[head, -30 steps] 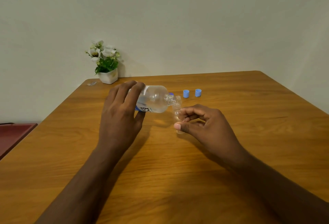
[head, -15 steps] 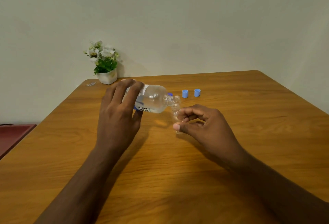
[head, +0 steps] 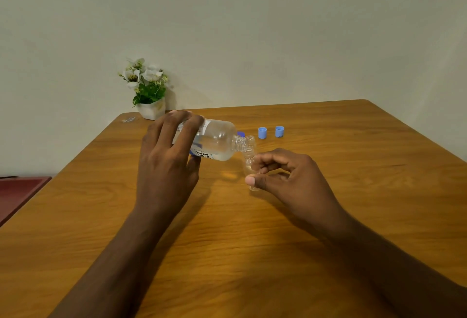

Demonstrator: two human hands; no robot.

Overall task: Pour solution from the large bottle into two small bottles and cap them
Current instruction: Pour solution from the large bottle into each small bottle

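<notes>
Table (head: 328, 216): orange-brown wood, darker grain streaks. Big bottle (head: 217, 142): clear, white label with blue band and dark print. Small bottle (head: 249, 159): clear, colourless. Two caps (head: 262, 133) (head: 279, 131) at 1 o'clock from it: light blue. Darker blue bit (head: 241, 133) behind the big bottle's neck. Plant (head: 146, 85) at 11 o'clock: white flowers, green leaves, white pot (head: 151, 110). Wall (head: 252, 27): pale grey-green. Surface (head: 17, 191) at 9 o'clock: maroon.

Plain pale wall (head: 252, 27), unmarked, evenly lit. Wooden table (head: 252, 254), warm grain, rounded far corners. Small potted plant (head: 147, 90) with white flowers at far left. Dark red surface (head: 17, 191) low at left edge.
</notes>
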